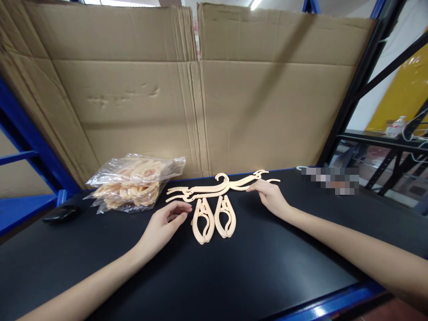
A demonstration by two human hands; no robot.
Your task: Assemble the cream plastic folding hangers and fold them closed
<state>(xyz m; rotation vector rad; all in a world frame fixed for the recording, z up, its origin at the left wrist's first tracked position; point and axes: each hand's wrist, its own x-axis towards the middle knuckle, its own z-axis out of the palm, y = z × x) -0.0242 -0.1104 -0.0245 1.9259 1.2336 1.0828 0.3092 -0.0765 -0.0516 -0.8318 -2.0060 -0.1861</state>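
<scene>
A cream plastic folding hanger (219, 189) lies flat on the black tabletop (234, 272), arms spread left and right, its hook at the top middle. Two cream clip pieces (214, 218) lie side by side just below it. My left hand (165, 225) rests on the table beside the left clip, fingers loosely curled, holding nothing. My right hand (270, 196) touches the hanger's right arm with its fingertips, fingers bent over the tip.
A clear plastic bag (133, 180) full of several more cream hangers sits at the back left. A dark small object (60, 214) lies left of it. Flattened cardboard (200, 89) stands behind the table. Blue and black shelving frames (361, 84) flank both sides.
</scene>
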